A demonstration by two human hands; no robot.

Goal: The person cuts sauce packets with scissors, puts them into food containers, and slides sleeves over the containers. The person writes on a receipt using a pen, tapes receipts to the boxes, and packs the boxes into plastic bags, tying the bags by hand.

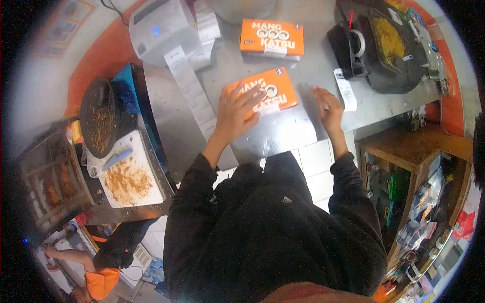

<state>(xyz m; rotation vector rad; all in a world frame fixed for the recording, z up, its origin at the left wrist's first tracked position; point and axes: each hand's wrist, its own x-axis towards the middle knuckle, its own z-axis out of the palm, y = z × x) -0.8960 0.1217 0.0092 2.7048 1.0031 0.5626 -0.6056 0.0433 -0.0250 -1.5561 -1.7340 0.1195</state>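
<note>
Left hand [236, 112] on box [283, 96], second box [272, 40], receipt strip [189, 86] nearby

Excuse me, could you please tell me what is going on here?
A person is handling an orange box at the steel counter. Their left hand is laid on the near box, while their right hand is off to its right, holding nothing visible. A second box sits just beyond. A printer stands to the left, and a knife lies on a crumb-covered board. Another person's orange sleeve shows at lower left.
</note>
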